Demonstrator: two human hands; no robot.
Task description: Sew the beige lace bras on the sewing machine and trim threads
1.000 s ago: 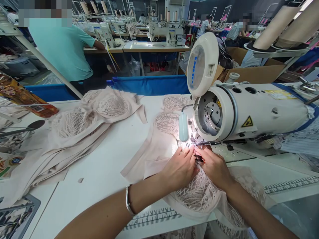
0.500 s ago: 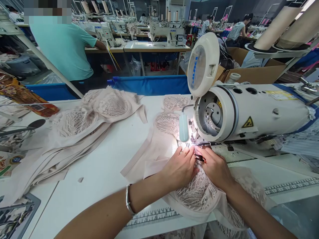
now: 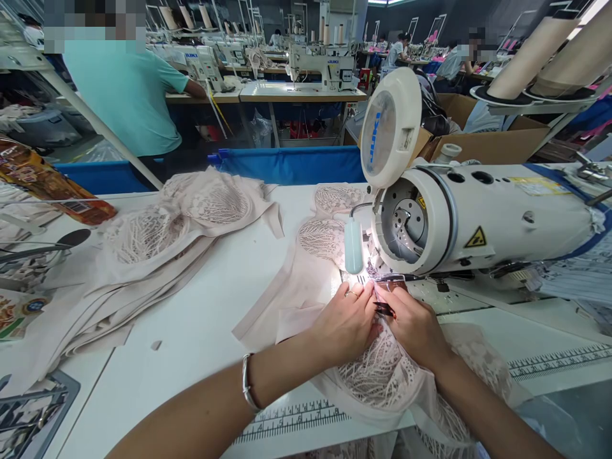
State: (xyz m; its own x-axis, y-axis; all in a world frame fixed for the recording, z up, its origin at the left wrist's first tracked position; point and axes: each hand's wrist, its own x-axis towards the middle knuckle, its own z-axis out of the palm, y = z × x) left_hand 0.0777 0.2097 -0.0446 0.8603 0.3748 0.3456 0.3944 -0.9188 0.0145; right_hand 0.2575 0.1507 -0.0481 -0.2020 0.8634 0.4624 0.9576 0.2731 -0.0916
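My left hand (image 3: 345, 326), with a ring and a bracelet, pinches the edge of a pale pink lace bra (image 3: 375, 373) at the sewing machine's needle area. Right beside it, my right hand (image 3: 417, 328) has its thumb and index finger closed on the same edge. Small dark thread snips (image 3: 384, 310) with an orange-red part sit in the right hand's grip. The white sewing machine (image 3: 497, 210) stands just beyond, its round end cover (image 3: 393, 127) swung up. A pale blue lamp (image 3: 353, 245) lights the stitching spot. My fingertips hide the exact seam.
A stack of lace bras (image 3: 191, 213) lies on the left of the white table (image 3: 191, 357). An orange-brown bottle (image 3: 52, 185) lies behind it. Thread cones (image 3: 530, 57) stand upper right. A ruler tape (image 3: 306, 417) runs along the front edge. A person in turquoise (image 3: 119, 95) sits ahead.
Both hands and the bra stay almost in place. The view has shifted very slightly.
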